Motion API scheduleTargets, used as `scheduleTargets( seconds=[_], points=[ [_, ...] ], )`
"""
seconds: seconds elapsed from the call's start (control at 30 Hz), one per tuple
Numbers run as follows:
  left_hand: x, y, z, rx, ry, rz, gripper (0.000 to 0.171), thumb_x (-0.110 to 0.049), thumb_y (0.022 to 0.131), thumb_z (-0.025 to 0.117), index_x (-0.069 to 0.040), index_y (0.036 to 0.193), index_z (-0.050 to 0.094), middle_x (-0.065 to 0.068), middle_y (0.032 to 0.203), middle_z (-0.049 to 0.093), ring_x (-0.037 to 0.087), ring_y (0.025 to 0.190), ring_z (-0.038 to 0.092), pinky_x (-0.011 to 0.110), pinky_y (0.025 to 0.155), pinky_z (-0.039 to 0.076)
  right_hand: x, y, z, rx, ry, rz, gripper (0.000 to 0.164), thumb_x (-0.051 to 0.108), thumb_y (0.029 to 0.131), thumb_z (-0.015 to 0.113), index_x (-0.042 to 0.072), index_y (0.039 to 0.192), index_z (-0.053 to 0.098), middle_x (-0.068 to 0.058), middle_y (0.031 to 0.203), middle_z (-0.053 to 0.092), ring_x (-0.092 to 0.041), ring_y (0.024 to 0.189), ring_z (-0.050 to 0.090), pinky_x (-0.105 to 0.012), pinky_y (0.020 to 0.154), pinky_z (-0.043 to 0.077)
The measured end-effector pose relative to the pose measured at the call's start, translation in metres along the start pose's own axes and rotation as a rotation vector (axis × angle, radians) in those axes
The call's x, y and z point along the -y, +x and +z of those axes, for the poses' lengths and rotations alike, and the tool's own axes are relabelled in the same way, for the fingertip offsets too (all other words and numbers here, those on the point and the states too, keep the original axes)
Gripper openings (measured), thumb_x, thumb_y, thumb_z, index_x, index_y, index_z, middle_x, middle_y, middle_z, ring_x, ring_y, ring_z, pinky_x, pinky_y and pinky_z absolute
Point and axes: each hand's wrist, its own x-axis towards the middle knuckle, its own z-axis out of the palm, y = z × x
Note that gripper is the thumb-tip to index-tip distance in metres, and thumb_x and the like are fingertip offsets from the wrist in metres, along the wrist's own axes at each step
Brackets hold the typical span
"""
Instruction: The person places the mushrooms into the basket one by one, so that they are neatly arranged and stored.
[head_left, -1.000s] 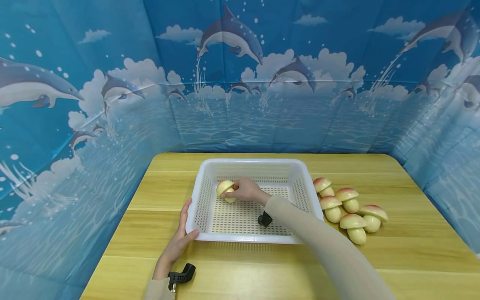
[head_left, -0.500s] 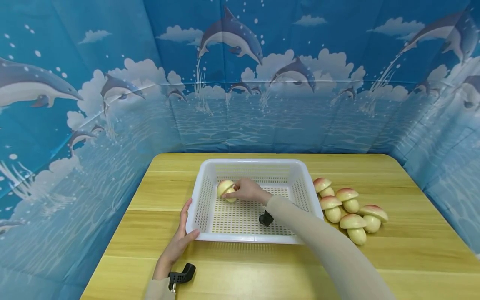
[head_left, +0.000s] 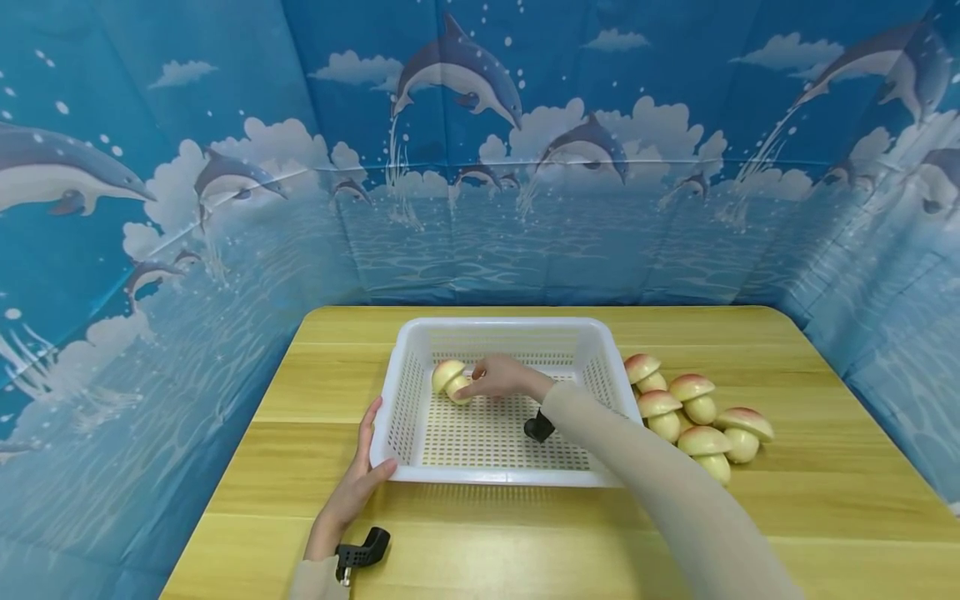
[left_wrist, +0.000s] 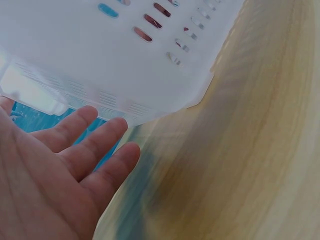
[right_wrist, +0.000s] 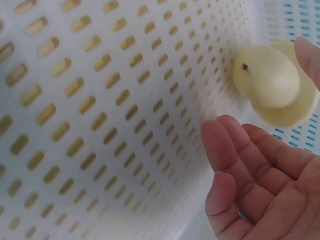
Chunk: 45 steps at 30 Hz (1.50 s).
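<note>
A white perforated plastic basket [head_left: 517,477] sits on the wooden table. Inside it, towards the left, lies a toy mushroom [head_left: 447,375] with a pale stem and a red-tinged cap. My right hand [head_left: 501,377] is just right of this mushroom; in the right wrist view, its fingers [right_wrist: 220,145] are apart from the mushroom's stem [right_wrist: 267,75], and the thumb is close to the cap. At the basket's front left corner, my left hand [head_left: 354,490] rests its thumb on the rim. Its fingers [left_wrist: 107,135] extend loosely beside the basket's outer wall [left_wrist: 75,45].
Several similar mushrooms [head_left: 705,440] lie grouped on the table [head_left: 525,542] just right of the basket. A dolphin-printed blue curtain [head_left: 480,242] stands behind the table and along both sides. Black camera mounts [head_left: 363,550] are worn on the wrists.
My right hand has let go of the mushroom and drawn slightly right. The mushroom stays in the basket's left part. My left hand keeps its place at the corner.
</note>
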Motion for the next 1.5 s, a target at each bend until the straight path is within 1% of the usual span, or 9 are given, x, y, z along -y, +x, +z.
scheduleTargets(
  seconds=[0.13,0.27,0.57,0.67,0.87,1.03,1.23,1.37,1.5],
  points=[
    [-0.001,0.000,0.000,0.003,-0.004,0.000,0.083,-0.016,0.090,0.052,-0.030,0.152,-0.003,0.010,0.156,-0.003,0.039,0.138,0.008,0.062,0.102,0.012,0.001,-0.008,-0.008,0.018,-0.027,0.003,0.066,0.048,0.082,0.069,-0.001,0.125,0.057,-0.015,0.122,0.058,-0.025,0.072,0.065,-0.034,0.072,0.052],
    [-0.002,0.000,0.001,0.000,-0.013,-0.008,0.083,-0.016,0.090,0.052,-0.030,0.152,-0.002,0.009,0.157,-0.002,0.038,0.138,0.009,0.060,0.102,0.013,0.001,-0.017,-0.018,0.010,-0.024,-0.002,0.063,0.045,0.084,0.069,-0.001,0.125,0.057,-0.014,0.118,0.059,-0.029,0.074,0.065,-0.038,0.074,0.051],
    [0.000,0.001,-0.001,0.008,-0.003,0.004,0.084,-0.017,0.091,0.052,-0.029,0.152,-0.004,0.009,0.156,-0.004,0.039,0.138,0.007,0.062,0.102,0.012,-0.010,-0.036,-0.048,-0.054,0.091,-0.045,0.067,0.047,0.084,0.068,-0.001,0.128,0.055,-0.013,0.122,0.058,-0.033,0.084,0.065,-0.044,0.082,0.049],
    [0.001,0.001,-0.002,0.008,-0.007,0.006,0.084,-0.017,0.091,0.052,-0.029,0.152,-0.004,0.009,0.156,-0.005,0.039,0.138,0.007,0.062,0.102,0.011,-0.014,-0.046,-0.059,-0.082,0.122,-0.058,0.067,0.049,0.084,0.067,0.000,0.128,0.056,-0.012,0.117,0.060,-0.033,0.083,0.064,-0.047,0.082,0.049],
    [0.003,0.002,-0.002,-0.006,-0.014,0.007,0.084,-0.017,0.090,0.053,-0.029,0.152,-0.003,0.008,0.156,-0.004,0.039,0.138,0.007,0.063,0.102,0.009,-0.023,-0.070,-0.083,-0.147,0.144,-0.057,0.060,0.051,0.086,0.064,0.006,0.126,0.059,-0.010,0.117,0.061,-0.021,0.079,0.064,-0.046,0.078,0.050],
    [0.003,0.003,-0.001,-0.010,-0.028,0.002,0.084,-0.018,0.090,0.053,-0.032,0.152,-0.001,0.007,0.157,-0.002,0.038,0.138,0.008,0.062,0.102,0.010,-0.036,-0.094,-0.099,-0.185,0.188,-0.056,0.060,0.051,0.088,0.061,0.007,0.128,0.057,-0.015,0.118,0.059,-0.026,0.086,0.062,-0.042,0.076,0.049],
    [0.003,0.003,-0.001,-0.010,-0.033,-0.006,0.084,-0.018,0.090,0.053,-0.033,0.152,-0.001,0.006,0.157,-0.002,0.037,0.138,0.008,0.062,0.102,0.010,-0.057,-0.126,-0.116,-0.268,0.232,-0.036,0.060,0.052,0.089,0.058,0.009,0.130,0.054,-0.017,0.115,0.059,-0.030,0.091,0.059,-0.046,0.079,0.046],
    [0.003,0.003,-0.002,-0.011,-0.032,-0.002,0.084,-0.019,0.090,0.054,-0.032,0.152,-0.001,0.006,0.157,-0.002,0.037,0.138,0.008,0.062,0.102,0.009,-0.067,-0.148,-0.121,-0.317,0.263,-0.025,0.061,0.050,0.090,0.057,0.007,0.133,0.052,-0.018,0.117,0.057,-0.034,0.097,0.057,-0.042,0.078,0.049],
    [0.004,0.003,-0.003,-0.003,-0.021,0.007,0.084,-0.020,0.090,0.054,-0.030,0.152,-0.002,0.007,0.157,-0.003,0.038,0.138,0.007,0.063,0.102,0.009,-0.075,-0.167,-0.121,-0.359,0.266,-0.020,0.059,0.048,0.092,0.056,0.006,0.134,0.051,-0.017,0.118,0.058,-0.030,0.094,0.059,-0.041,0.078,0.049]
  ],
)
